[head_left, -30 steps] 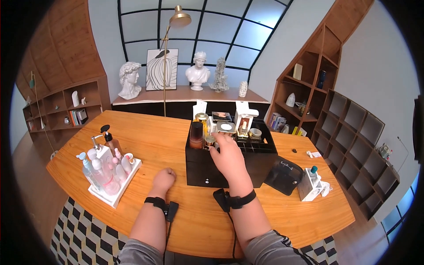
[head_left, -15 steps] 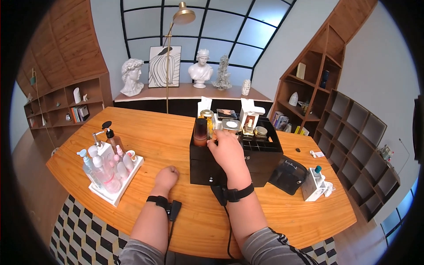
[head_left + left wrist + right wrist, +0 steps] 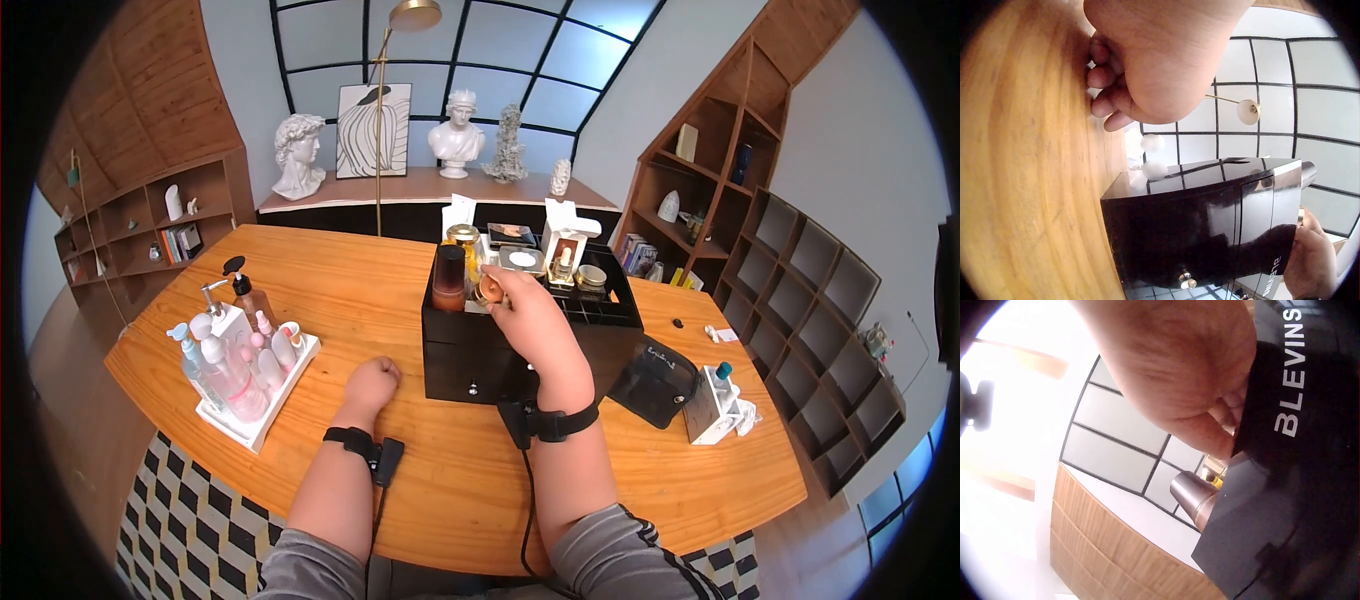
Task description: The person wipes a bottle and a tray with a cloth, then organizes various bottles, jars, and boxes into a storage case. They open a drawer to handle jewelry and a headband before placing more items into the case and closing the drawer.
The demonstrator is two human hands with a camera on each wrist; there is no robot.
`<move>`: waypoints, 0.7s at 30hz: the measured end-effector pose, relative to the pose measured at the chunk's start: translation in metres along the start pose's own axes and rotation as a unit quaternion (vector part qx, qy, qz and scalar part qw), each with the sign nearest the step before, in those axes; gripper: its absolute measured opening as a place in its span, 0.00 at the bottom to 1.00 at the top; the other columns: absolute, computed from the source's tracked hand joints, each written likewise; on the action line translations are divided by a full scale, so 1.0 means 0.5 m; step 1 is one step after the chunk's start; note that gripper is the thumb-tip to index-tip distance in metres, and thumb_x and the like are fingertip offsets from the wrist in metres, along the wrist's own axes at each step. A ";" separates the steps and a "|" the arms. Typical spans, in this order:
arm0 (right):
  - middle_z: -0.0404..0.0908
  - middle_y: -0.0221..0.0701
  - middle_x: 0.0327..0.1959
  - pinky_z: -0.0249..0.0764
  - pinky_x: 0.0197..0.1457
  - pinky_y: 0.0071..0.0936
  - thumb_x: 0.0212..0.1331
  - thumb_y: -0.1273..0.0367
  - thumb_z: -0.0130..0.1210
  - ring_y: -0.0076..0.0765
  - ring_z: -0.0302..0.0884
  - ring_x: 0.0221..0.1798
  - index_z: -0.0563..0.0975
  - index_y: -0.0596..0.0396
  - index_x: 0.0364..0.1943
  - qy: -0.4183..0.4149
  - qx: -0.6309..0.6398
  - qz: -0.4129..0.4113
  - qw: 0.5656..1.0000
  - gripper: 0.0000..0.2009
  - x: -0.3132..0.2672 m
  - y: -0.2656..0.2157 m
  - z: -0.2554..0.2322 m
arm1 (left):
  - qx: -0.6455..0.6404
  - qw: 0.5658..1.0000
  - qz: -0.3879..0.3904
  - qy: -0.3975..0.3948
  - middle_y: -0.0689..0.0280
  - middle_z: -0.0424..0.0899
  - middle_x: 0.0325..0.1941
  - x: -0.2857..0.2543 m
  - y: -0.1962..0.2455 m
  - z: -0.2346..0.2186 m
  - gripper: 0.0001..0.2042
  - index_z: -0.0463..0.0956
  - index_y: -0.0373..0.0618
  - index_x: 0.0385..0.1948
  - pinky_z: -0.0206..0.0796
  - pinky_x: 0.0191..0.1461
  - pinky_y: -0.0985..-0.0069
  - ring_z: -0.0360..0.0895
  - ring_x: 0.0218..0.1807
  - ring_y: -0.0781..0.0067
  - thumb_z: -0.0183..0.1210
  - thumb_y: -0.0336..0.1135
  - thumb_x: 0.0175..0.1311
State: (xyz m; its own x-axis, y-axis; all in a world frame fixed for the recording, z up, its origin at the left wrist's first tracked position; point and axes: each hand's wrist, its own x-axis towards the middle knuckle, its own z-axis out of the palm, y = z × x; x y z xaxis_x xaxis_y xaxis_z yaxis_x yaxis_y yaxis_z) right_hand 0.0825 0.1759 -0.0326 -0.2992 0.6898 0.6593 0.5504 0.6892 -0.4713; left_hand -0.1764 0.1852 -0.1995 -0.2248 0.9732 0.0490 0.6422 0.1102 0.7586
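A tall paned window and two white busts (image 3: 299, 158) (image 3: 457, 137) stand behind the wooden bench (image 3: 450, 490). The fingers (image 3: 515, 283) of the right hand (image 3: 540, 318) are bent and parted only as far as a small round copper-coloured jar (image 3: 490, 290), which they seem to pinch by its rim; its underside is hidden. The jar is at the near edge of the black box (image 3: 480, 360), just beside the dark-capped bottle (image 3: 449, 278). Whether it touches the bottle or the box wall, I cannot tell.

A light pinch on opposite sides of the rim should suit something so smooth—squeezing hard could make it slip. The wrist is best kept high, clear of the front wall, and the jar level. The bottle is the likeliest to be knocked, so sideways movement should be small and slow.

Farther in sit a gold-lidded jar (image 3: 463, 234), a clear-rimmed jar (image 3: 521, 261) and an open white carton (image 3: 565, 240). The left hand (image 3: 373, 383) lies on the bench before the box, fingers loosely curled, holding nothing—near enough, I judge, to steady the box if it shifts. A white tray (image 3: 256, 437) of bottles and a black pouch (image 3: 653, 388) lie out to either side.
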 end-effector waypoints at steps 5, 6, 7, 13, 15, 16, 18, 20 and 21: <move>0.80 0.45 0.44 0.73 0.57 0.39 0.54 0.80 0.54 0.54 0.75 0.52 0.79 0.57 0.48 -0.020 -0.002 0.017 1.000 0.16 0.000 0.009 -0.017 | 0.000 1.000 0.019 0.016 0.57 0.85 0.30 -0.008 0.008 -0.001 0.08 0.83 0.44 0.30 0.71 0.44 0.68 0.82 0.37 0.61 0.54 0.32 0.58; 0.79 0.44 0.43 0.73 0.55 0.38 0.55 0.79 0.55 0.51 0.76 0.50 0.79 0.57 0.48 -0.012 -0.008 0.012 1.000 0.15 -0.001 0.012 -0.015 | -0.006 0.999 0.027 0.022 0.58 0.84 0.28 -0.004 0.001 0.003 0.08 0.82 0.42 0.30 0.72 0.42 0.69 0.82 0.33 0.64 0.54 0.31 0.58; 0.79 0.42 0.43 0.74 0.53 0.36 0.55 0.79 0.55 0.49 0.77 0.48 0.79 0.57 0.48 -0.004 -0.014 0.007 1.000 0.15 -0.001 0.016 -0.012 | 0.003 0.999 0.032 0.026 0.58 0.84 0.27 0.000 -0.005 0.006 0.08 0.82 0.42 0.30 0.72 0.41 0.69 0.82 0.33 0.64 0.54 0.31 0.58; 0.80 0.41 0.42 0.73 0.53 0.35 0.55 0.78 0.56 0.47 0.77 0.48 0.79 0.55 0.50 -0.003 -0.021 -0.012 1.000 0.16 0.000 0.016 -0.005 | -0.005 0.999 0.024 0.021 0.58 0.84 0.28 0.004 -0.009 0.008 0.08 0.82 0.42 0.30 0.72 0.40 0.70 0.82 0.32 0.65 0.53 0.29 0.57; 0.80 0.41 0.42 0.73 0.54 0.36 0.55 0.76 0.56 0.47 0.77 0.49 0.78 0.54 0.50 0.000 -0.043 -0.022 0.999 0.16 0.000 0.012 0.001 | -0.002 0.999 0.027 0.022 0.58 0.84 0.28 0.005 -0.009 0.007 0.08 0.82 0.43 0.30 0.72 0.39 0.70 0.82 0.32 0.64 0.53 0.29 0.57; 0.80 0.41 0.41 0.73 0.54 0.36 0.55 0.75 0.57 0.47 0.76 0.50 0.78 0.54 0.50 0.003 -0.058 -0.022 0.998 0.16 -0.004 0.006 0.005 | 0.004 0.999 0.028 0.024 0.58 0.84 0.28 0.004 -0.008 0.006 0.08 0.82 0.42 0.30 0.72 0.39 0.70 0.82 0.32 0.64 0.54 0.29 0.57; 0.80 0.40 0.41 0.72 0.54 0.37 0.55 0.73 0.57 0.47 0.76 0.50 0.78 0.54 0.51 0.001 -0.068 -0.009 0.998 0.17 -0.006 -0.007 0.005 | 0.016 0.999 0.030 0.026 0.58 0.84 0.27 -0.001 -0.002 0.002 0.07 0.82 0.42 0.30 0.72 0.39 0.70 0.82 0.32 0.64 0.54 0.30 0.57; 0.80 0.40 0.40 0.72 0.54 0.37 0.56 0.71 0.58 0.47 0.76 0.50 0.78 0.53 0.51 -0.012 -0.055 0.019 0.998 0.17 -0.008 -0.021 0.002 | 0.023 0.998 0.042 0.032 0.58 0.84 0.27 -0.005 0.002 0.001 0.07 0.82 0.42 0.30 0.71 0.39 0.69 0.82 0.32 0.64 0.54 0.30 0.57; 0.80 0.40 0.40 0.72 0.54 0.37 0.56 0.70 0.59 0.47 0.76 0.50 0.79 0.53 0.51 -0.007 -0.056 0.015 0.998 0.17 -0.009 -0.018 0.005 | 0.026 0.998 0.047 0.036 0.59 0.84 0.27 -0.008 0.004 0.001 0.07 0.82 0.42 0.30 0.71 0.39 0.69 0.82 0.32 0.64 0.55 0.30 0.57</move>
State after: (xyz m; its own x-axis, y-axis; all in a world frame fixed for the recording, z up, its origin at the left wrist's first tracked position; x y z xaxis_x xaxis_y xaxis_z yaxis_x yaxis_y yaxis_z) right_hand 0.0770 0.1671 -0.0328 -0.2915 0.7130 0.6377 0.6432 0.6395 -0.4211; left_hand -0.1740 0.1818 -0.1987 -0.2119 0.9630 0.1663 0.6997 0.0307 0.7138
